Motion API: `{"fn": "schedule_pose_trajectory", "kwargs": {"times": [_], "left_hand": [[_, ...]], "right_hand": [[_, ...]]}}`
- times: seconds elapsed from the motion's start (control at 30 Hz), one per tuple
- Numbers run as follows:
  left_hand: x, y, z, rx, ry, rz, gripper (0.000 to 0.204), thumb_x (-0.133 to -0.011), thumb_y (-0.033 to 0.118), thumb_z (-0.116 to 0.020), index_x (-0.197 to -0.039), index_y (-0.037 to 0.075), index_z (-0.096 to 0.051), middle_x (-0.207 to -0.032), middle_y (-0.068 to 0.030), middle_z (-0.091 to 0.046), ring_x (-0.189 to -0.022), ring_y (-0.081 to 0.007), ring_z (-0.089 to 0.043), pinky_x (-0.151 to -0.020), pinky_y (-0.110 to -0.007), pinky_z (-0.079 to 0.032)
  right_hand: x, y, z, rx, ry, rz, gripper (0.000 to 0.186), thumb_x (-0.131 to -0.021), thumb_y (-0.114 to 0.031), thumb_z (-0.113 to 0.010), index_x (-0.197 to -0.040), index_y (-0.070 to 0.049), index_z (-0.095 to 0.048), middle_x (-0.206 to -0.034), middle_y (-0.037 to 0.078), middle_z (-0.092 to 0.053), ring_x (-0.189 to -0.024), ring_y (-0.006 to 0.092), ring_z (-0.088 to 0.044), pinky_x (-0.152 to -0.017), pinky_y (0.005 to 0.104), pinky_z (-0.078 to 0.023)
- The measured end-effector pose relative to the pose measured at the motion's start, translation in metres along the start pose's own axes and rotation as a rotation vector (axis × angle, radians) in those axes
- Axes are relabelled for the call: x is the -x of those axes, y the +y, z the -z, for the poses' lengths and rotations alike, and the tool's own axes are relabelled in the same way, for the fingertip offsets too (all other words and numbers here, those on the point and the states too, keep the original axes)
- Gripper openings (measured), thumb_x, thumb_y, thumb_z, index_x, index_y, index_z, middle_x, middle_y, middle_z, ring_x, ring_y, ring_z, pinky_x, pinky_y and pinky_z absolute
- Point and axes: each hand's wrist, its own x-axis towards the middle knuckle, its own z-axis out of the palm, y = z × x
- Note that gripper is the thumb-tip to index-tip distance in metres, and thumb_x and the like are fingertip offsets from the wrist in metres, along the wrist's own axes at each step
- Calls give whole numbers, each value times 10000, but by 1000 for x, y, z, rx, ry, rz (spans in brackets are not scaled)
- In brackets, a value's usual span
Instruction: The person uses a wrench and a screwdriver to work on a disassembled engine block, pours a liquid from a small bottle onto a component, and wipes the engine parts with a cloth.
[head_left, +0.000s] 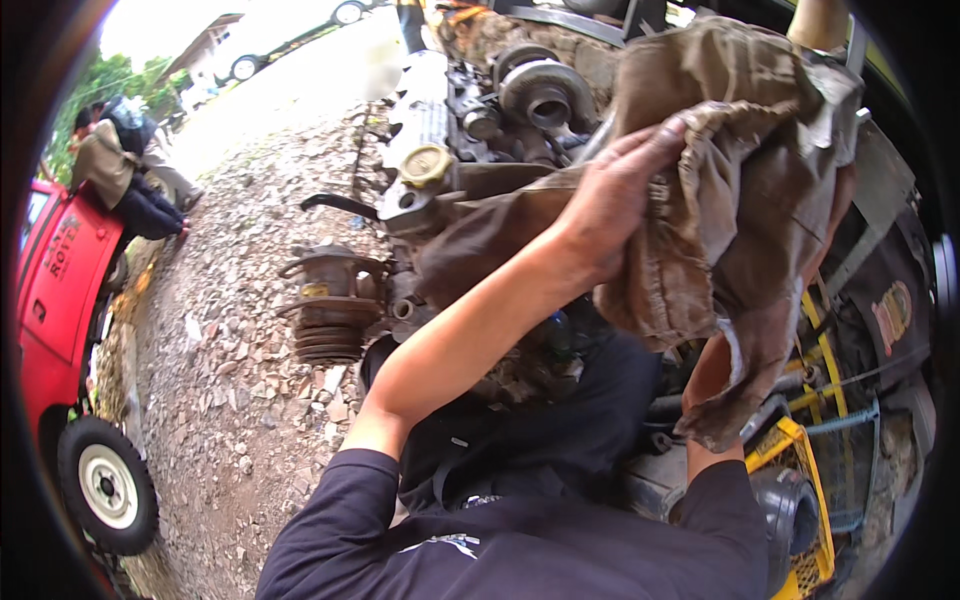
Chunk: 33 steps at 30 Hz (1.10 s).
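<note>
A worn brown cloth garment [740, 200] with a gathered, elastic-looking edge hangs raised at the right, in front of me. My left hand [625, 190] reaches across to it, with fingers closed on its near edge. Under and behind the same cloth goes my right forearm [708, 375]; the cloth hides my right hand, so its fingers do not show. Beyond my left forearm stands a dirty engine [425, 110] with a yellowish round filler cap [425, 165] and a rusty turbocharger [545, 95]. Part of the brown fabric lies against the engine.
A grooved pulley [330, 340] sticks out from the engine's left side over stony ground [240, 300]. A yellow crate [800, 500] with a black part in it stands by my right elbow. At far left, a person [120, 165] leans over a red vehicle [65, 280].
</note>
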Motion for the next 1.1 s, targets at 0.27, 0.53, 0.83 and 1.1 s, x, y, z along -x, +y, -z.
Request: {"fn": "schedule_pose_trajectory", "kwargs": {"times": [0.27,0.53,0.83,1.1], "left_hand": [[-46,-77,31,-589,-16,-75,452,-1012,347,-630,-1270,-24,-634,-1049,-66,-720,-969,-95,-631,-853,-282,-511],[-5,-98,110,-928,274,-186,284,-951,237,-709,-1063,-24,-702,-958,-82,-718,-935,-124,-649,-852,-291,-516],[69,-137,162,-1365,195,284,561,-855,263,-785,-1305,28,-546,-975,-205,-709,-962,-299,-703,-868,-408,-527],[90,-145,194,-1630,336,-85,193,-881,53,-648,-1065,-4,-671,-800,-207,-686,-795,-344,-707,-740,-432,-521]], "right_hand": [[9,45,68,117,329,-97,275,-920,-156,-533,-1027,23,-713,-888,87,-699,-867,189,-647,-798,324,-497],[-47,92,26,-16,724,19,304,-895,-126,-495,-1029,36,-714,-882,89,-699,-840,192,-651,-770,329,-499],[-57,162,-65,-217,713,-231,385,-1012,-309,-601,-860,23,-724,-726,28,-650,-626,110,-534,-605,313,-434],[-56,256,-32,448,530,-423,469,-978,-377,-584,-969,76,-708,-963,334,-687,-995,458,-682,-875,462,-510]]}}
